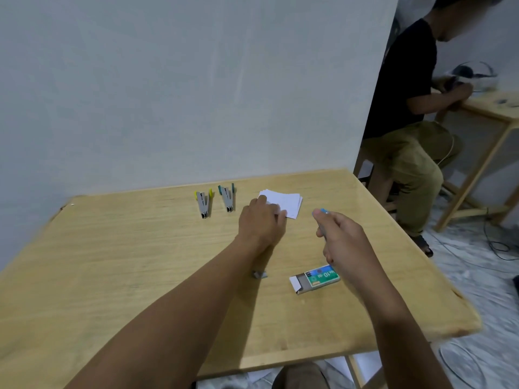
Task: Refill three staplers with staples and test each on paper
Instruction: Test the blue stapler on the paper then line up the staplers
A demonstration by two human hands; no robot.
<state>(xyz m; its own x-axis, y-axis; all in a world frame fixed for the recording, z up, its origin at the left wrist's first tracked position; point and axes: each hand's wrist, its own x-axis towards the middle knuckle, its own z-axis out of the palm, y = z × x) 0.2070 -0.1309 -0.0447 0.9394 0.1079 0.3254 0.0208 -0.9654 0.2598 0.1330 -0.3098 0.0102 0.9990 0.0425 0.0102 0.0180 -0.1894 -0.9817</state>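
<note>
My right hand (344, 240) is closed around a blue-tipped stapler (324, 211), held above the table with only its blue end and a grey strip showing. Over the near corner of a small stack of white paper slips (286, 202) lies my left hand (261, 223), fingers touching the slips. A yellow stapler (204, 203) and a teal stapler (227, 199) lie opened out side by side at the far middle of the table. An open green staple box (317, 277) sits near my right wrist. A loose strip of staples (259, 274) lies beside my left forearm.
The wooden table (140, 262) stands against a pale wall. To the right a seated person (407, 122) in a black shirt works at another wooden table (494, 108). Cables run across the tiled floor at right.
</note>
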